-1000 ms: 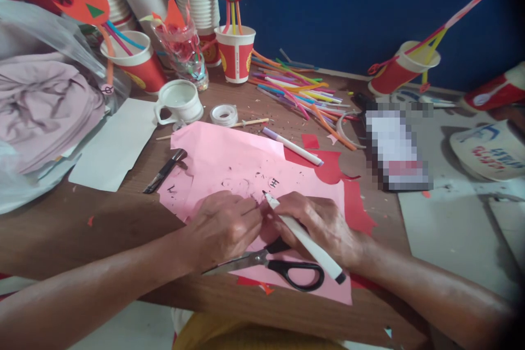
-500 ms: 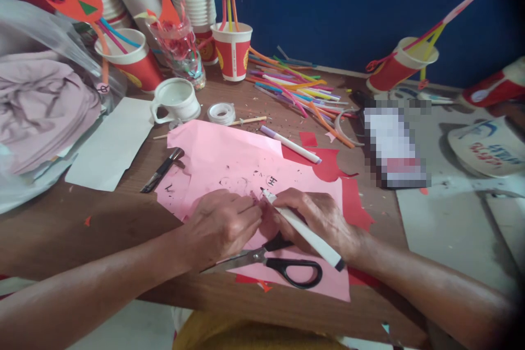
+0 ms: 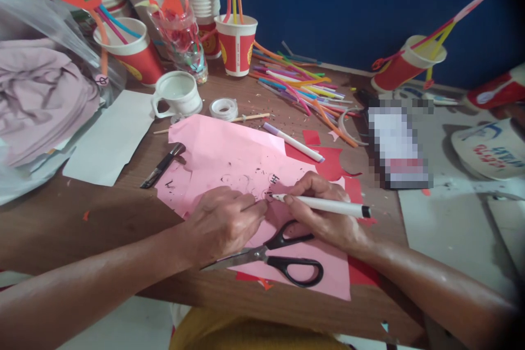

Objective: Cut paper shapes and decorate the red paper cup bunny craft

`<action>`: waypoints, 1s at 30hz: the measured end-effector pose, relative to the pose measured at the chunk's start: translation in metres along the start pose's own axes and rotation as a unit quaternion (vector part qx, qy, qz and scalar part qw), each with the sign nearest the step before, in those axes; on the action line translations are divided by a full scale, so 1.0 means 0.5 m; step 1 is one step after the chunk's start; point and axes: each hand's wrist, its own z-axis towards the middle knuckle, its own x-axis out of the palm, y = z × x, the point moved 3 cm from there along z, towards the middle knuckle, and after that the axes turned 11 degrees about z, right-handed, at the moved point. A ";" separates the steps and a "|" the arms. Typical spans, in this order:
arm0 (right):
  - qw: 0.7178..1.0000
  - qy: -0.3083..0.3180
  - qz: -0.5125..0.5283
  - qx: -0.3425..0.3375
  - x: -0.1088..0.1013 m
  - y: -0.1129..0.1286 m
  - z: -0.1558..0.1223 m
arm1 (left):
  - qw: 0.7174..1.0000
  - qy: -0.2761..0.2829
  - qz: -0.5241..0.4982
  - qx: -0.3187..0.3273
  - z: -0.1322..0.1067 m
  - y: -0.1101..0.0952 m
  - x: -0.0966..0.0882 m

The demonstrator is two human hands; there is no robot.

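Observation:
My right hand (image 3: 324, 208) grips a white marker (image 3: 332, 205) with a black end, held nearly level. Its tip meets dark marks beside my left fingertips. My left hand (image 3: 229, 221) rests on the pink paper (image 3: 229, 142), fingers curled together; a small pale round shape shows at their tips, and I cannot make out what they pinch. Black-handled scissors (image 3: 283, 255) lie partly open below both hands, the blades partly under my left hand. A small black H-like mark (image 3: 274, 179) stands on the pink sheet among other smudges.
A purple-tipped marker (image 3: 294, 143) and red paper (image 3: 328, 161) lie beyond my right hand. A black pen (image 3: 163, 165), white cup (image 3: 177, 94) and tape roll (image 3: 223, 109) stand left. Loose straws (image 3: 303, 85), paper cups (image 3: 238, 46) and a phone (image 3: 397, 147) line the back and right.
My right hand has turned the marker from a steep slant to nearly level, its tip shifting slightly right and down. More of the scissors' upper handle shows. My left hand stays almost in place.

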 end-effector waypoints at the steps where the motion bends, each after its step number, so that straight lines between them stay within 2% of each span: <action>1: 1.000 0.007 0.012 0.013 0.002 -0.001 0.000 | 1.000 -0.002 -0.002 0.000 0.000 0.000 0.000; 6: 0.999 0.028 0.017 0.023 0.006 0.000 0.003 | 1.000 -0.002 -0.006 0.001 0.001 0.002 0.001; 12: 1.000 0.025 -0.003 -0.003 0.005 -0.001 0.004 | 1.000 0.004 -0.015 0.000 0.002 0.002 0.001; 30: 0.999 0.024 -0.011 -0.021 0.003 0.006 0.004 | 1.000 -0.003 -0.016 0.001 -0.002 0.001 0.004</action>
